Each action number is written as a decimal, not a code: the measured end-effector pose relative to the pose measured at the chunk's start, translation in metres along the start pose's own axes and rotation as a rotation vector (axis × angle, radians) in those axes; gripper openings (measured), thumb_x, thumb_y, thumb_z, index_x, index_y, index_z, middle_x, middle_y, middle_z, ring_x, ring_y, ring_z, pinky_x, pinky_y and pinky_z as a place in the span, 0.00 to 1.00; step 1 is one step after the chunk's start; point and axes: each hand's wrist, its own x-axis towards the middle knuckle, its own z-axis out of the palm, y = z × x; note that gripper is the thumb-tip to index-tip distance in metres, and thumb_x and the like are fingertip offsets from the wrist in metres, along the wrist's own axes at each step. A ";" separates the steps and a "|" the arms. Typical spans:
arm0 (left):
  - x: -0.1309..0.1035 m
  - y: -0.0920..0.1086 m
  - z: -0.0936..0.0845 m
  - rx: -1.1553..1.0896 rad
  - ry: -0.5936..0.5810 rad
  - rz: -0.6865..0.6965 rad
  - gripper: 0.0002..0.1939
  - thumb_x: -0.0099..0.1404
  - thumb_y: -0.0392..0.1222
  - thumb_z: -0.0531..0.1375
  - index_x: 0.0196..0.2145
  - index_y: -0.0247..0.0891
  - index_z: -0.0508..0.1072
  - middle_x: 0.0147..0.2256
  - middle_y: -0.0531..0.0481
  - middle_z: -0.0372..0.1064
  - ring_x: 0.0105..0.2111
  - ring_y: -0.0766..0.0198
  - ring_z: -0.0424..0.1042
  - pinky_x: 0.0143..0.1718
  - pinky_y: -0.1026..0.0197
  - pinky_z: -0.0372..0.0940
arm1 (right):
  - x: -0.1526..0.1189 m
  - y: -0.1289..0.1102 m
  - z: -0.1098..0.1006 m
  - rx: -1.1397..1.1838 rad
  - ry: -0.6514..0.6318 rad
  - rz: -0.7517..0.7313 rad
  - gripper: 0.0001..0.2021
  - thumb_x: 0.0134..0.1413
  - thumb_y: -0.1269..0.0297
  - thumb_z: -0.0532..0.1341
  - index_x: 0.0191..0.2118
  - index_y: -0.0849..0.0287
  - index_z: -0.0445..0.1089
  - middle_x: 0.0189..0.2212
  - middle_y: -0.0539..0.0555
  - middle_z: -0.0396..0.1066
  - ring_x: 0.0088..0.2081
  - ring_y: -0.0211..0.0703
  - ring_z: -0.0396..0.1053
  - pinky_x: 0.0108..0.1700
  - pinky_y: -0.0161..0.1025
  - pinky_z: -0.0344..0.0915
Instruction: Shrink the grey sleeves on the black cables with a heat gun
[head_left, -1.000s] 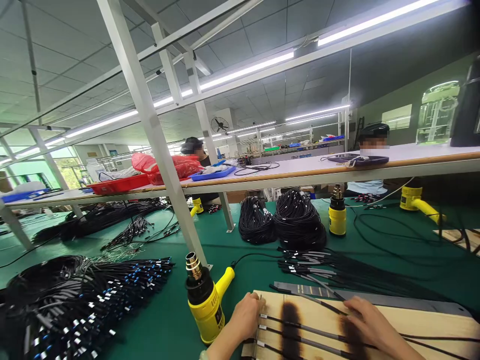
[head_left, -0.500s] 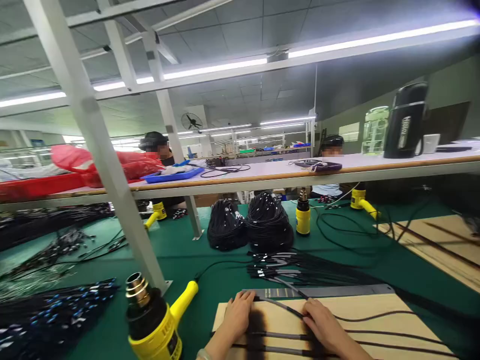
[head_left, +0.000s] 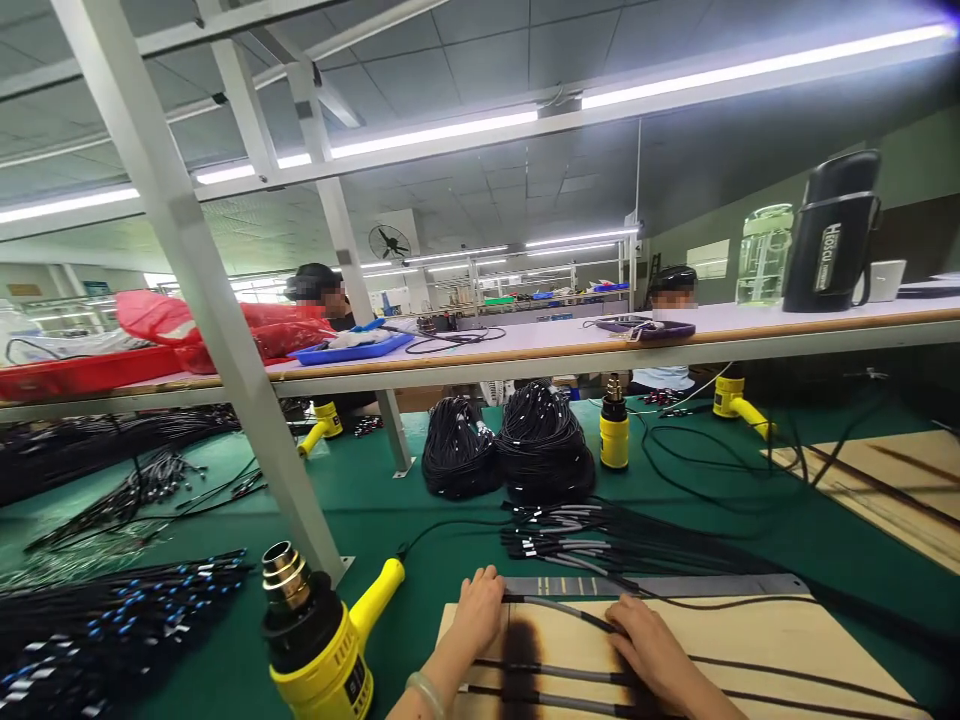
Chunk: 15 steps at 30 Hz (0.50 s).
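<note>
A black cable with a grey sleeve (head_left: 559, 606) stretches between my two hands, over the far edge of a wooden board (head_left: 757, 640). My left hand (head_left: 478, 612) closes on its left end; the fingertips are partly hidden. My right hand (head_left: 649, 640) pinches the cable where the sleeve ends, and the tail runs off to the right along a metal ruler (head_left: 720, 584). Nearer to me, two more sleeved cables (head_left: 577, 673) lie across the board, over dark scorch marks (head_left: 521, 645). Beyond the ruler rests a bundle of sleeved cables (head_left: 577, 525).
Left of the board stands a yellow heat gun (head_left: 322, 650), nozzle up. Coiled black cables (head_left: 544, 440) sit behind, beside another heat gun (head_left: 613, 430). A slanted post (head_left: 225, 330) and a shelf (head_left: 525, 362) frame the bench. Two people work opposite.
The cable's tail has shifted away from me, up toward the ruler. Both hands keep nearly the same place on the cable. The whole view has moved slightly.
</note>
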 end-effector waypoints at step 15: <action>-0.030 -0.028 0.010 -0.060 0.067 0.028 0.17 0.63 0.29 0.45 0.39 0.37 0.71 0.41 0.43 0.67 0.45 0.54 0.64 0.47 0.53 0.57 | -0.011 0.002 0.006 0.188 -0.018 -0.016 0.06 0.53 0.71 0.48 0.30 0.56 0.58 0.31 0.53 0.67 0.35 0.44 0.67 0.39 0.39 0.60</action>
